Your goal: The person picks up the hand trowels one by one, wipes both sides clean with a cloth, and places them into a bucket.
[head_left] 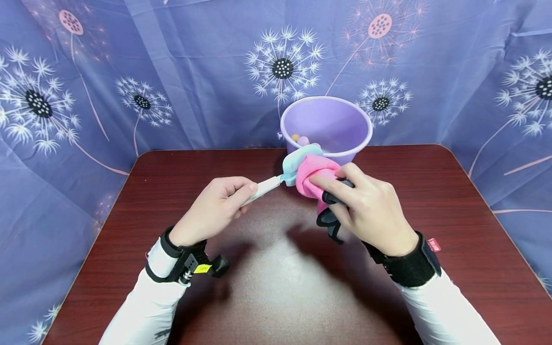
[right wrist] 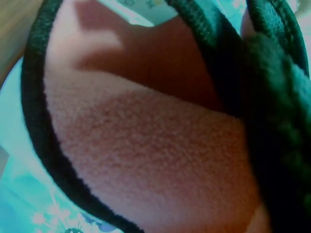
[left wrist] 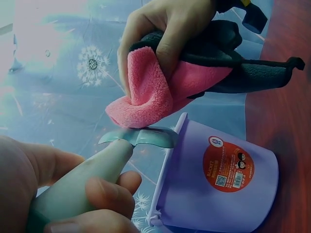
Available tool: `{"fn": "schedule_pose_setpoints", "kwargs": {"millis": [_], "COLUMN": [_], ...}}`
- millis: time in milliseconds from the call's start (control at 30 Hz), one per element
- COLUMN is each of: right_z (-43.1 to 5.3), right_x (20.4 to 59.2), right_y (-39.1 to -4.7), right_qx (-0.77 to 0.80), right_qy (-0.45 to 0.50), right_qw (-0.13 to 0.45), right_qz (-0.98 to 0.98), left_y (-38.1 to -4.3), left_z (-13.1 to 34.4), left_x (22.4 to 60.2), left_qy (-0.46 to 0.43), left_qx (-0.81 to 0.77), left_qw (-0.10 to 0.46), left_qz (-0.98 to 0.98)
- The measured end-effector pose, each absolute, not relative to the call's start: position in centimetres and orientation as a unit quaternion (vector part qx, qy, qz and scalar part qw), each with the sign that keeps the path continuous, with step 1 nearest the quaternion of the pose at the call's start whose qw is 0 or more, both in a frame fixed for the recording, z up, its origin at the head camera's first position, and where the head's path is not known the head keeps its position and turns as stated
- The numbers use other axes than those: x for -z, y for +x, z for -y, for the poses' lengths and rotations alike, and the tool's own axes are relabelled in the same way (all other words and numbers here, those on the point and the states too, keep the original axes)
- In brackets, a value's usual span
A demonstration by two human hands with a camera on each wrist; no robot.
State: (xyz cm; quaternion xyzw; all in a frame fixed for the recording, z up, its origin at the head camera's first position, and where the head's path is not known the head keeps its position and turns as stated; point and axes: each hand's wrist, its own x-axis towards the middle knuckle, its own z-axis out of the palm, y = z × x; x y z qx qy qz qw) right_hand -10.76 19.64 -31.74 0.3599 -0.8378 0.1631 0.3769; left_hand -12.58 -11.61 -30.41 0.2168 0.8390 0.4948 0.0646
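Observation:
My left hand (head_left: pixel 219 205) grips the white handle of a small shovel (head_left: pixel 295 164), whose light blue blade points up toward the bucket. In my right hand (head_left: pixel 370 207) is a bunched cloth (head_left: pixel 311 174), fluffy pink on one side and dark grey on the other with black edging. The pink side presses against the shovel blade and covers part of it. Seen from the left wrist, the cloth (left wrist: pixel 150 92) meets the curved blade (left wrist: pixel 154 138) from above. Folds of the cloth (right wrist: pixel 146 145) fill most of the right wrist view.
A purple bucket (head_left: pixel 363 139) stands at the back of the dark red wooden table (head_left: pixel 198 163), just behind the blade. Several small round things (head_left: pixel 303 141) lie inside it. A blue curtain (head_left: pixel 207 76) with dandelion prints hangs behind and beside the table.

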Motion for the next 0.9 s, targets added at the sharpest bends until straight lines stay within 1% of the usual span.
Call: {"fn": "schedule_pose_setpoints", "kwargs": {"millis": [233,467,900], "right_z": [-20.18,-20.54,-19.96], "right_x": [31.75,31.86,32.04], "right_y": [-11.34,-11.5,-11.3], "right_qx": [-0.159,-0.165,-0.169], "right_qy": [0.322,0.296,0.306], "right_qw": [0.401,0.405,0.397], "right_qz": [0.843,0.849,0.849], "left_y": [-12.58,-12.52,-12.48], "left_z": [11.75,11.89,11.7], "left_x": [30.3,30.19,30.28], "left_qy": [0.22,0.222,0.22], "left_qx": [-0.495,-0.502,-0.51], "left_qw": [0.064,0.064,0.059], "left_qz": [-0.838,-0.834,-0.83]}}
